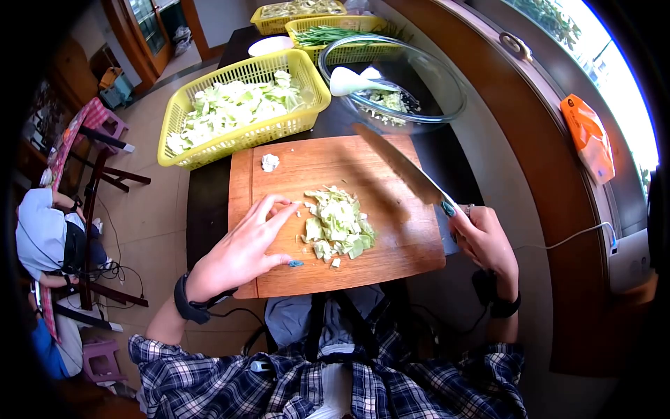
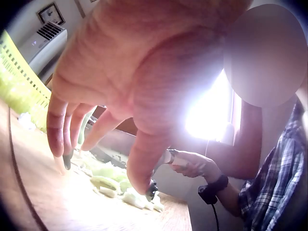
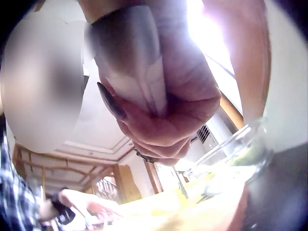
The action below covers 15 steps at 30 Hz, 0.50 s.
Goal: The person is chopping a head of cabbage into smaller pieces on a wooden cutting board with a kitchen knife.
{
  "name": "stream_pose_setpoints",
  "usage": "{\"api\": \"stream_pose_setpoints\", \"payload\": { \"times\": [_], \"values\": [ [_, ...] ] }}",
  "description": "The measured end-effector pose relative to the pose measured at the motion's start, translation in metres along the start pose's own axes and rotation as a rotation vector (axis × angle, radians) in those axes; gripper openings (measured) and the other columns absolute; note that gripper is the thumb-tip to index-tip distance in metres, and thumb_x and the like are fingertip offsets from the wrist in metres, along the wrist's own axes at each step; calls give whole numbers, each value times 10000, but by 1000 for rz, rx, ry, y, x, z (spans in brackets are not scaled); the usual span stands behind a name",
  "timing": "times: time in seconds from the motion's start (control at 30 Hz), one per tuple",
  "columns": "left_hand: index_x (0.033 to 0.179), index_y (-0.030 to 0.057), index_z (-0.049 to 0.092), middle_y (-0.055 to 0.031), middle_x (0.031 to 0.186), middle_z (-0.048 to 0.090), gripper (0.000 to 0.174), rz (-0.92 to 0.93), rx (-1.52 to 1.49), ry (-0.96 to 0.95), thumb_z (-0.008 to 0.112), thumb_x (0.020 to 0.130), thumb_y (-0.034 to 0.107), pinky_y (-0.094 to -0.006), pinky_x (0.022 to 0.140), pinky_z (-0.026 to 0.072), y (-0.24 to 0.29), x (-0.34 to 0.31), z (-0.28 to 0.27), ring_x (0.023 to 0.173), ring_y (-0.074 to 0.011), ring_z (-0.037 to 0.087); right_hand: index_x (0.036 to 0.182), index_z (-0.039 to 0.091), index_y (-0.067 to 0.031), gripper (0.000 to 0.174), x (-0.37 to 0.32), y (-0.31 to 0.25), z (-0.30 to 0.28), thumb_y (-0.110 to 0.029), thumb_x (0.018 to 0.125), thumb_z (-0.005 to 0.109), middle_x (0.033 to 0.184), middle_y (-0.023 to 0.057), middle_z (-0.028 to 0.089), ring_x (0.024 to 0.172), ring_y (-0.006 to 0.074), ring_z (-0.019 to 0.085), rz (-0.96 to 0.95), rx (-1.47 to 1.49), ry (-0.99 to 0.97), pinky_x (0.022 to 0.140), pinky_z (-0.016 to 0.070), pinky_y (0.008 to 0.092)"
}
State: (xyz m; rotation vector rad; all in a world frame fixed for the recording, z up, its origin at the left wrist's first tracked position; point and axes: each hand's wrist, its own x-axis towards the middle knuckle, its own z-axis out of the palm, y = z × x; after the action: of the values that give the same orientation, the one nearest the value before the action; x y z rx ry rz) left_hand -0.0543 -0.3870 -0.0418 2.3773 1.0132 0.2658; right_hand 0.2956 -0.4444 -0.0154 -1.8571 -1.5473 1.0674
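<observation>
Chopped cabbage [image 1: 338, 223] lay heaped at the middle of the wooden cutting board [image 1: 398, 255]. I saw the left hand [image 1: 244, 248] resting just beside it, fingers straight, grasping nothing. The right hand [image 1: 485, 241] clenched the handle of the kitchen knife [image 1: 401, 167], blade raised over the board. Behind, a yellow basket [image 1: 237, 140] held cabbage pieces; a glass bowl [image 1: 447, 80] held a white spoon [image 1: 349, 81] and chopped greens.

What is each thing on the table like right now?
left hand, open, fingers straight beside the cabbage pile
right hand, gripping the knife
knife, raised, tilted over the cutting board
cabbage pile, chopped, heaped on the cutting board
yellow basket, full of cut cabbage
glass bowl, nearly empty
</observation>
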Motion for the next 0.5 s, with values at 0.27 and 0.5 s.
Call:
{"api": "stream_pose_setpoints", "payload": {
  "times": [0.27,0.5],
  "values": [
    [1410,50,236,-194,1394,318,844,10,4,24,716,736,216,-386,1061,306,-12,23,8,1280,-344,337,635,582,42,465,-5,-6,34,-316,925,519,467,85,491,415,122,475,-88,-232,-36,421,392,288],
    [1388,30,286,-222,1333,410,709,144,-61,-13,641,794,188,-410,1039,327,-18,32,17,1230,-354,410,655,569,30,482,-23,-18,40,-335,952,462,452,24,458,390,86,434,-8,61,-49,385,339,247]
  ]
}}
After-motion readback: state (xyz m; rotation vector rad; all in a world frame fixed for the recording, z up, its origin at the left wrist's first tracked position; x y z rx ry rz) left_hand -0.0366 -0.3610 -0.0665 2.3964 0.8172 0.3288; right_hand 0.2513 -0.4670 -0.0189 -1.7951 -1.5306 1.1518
